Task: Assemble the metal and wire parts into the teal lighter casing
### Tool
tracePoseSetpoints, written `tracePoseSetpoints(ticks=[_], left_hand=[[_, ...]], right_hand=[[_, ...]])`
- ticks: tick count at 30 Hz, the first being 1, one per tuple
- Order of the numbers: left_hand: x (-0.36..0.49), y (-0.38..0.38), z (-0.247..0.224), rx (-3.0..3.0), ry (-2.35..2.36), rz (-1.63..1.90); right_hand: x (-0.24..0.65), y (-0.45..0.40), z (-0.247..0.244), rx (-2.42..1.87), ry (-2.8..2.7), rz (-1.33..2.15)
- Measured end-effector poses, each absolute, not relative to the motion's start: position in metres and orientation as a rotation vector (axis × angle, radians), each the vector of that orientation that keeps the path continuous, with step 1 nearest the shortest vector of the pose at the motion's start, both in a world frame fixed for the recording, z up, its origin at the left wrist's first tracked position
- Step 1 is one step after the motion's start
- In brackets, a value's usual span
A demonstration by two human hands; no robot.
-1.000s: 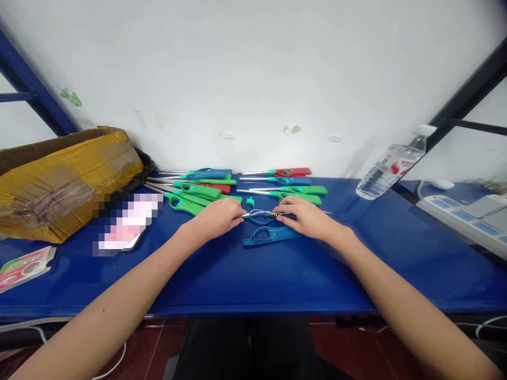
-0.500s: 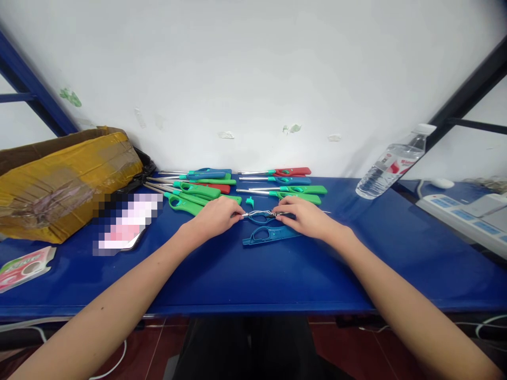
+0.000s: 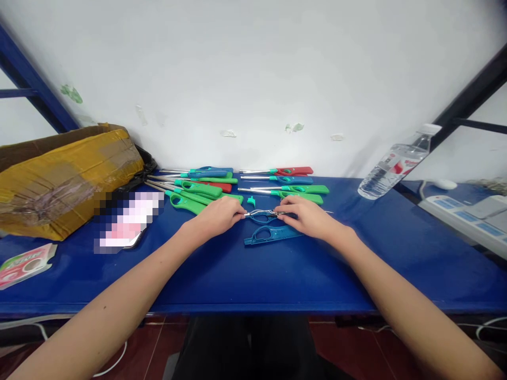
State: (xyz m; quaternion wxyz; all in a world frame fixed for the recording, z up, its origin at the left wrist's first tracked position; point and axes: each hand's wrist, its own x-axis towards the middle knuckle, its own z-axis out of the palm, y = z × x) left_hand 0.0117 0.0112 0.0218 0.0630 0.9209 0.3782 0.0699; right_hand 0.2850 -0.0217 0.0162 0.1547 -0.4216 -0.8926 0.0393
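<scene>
Many lighters (image 3: pixel 301 180) and a green piece (image 3: pixel 251 201) lie beyond both hands (image 3: pixel 219 215) (image 3: pixel 306 216), each grip pinching a wired assembly (image 3: pixel 262 212).

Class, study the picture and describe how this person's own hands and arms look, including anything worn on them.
The left hand and right hand are ungloved. The left forearm and right forearm show no sleeve, watch or bracelet. One small spot marks the left forearm.

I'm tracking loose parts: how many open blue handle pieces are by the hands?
2: the far piece, between the left hand and right hand; the near piece, closer to the person. The right hand covers some; more may be hidden.
</scene>
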Motion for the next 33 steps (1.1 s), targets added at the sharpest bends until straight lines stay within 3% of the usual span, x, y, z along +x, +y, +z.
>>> tracePoseSetpoints(ticks=[33], left_hand=[[0.0103,0.0112,0.0275,2.704,1.099,0.302]], right_hand=[[0.2835,-0.0226,0.0178,-1.235,-2.555,0.120]])
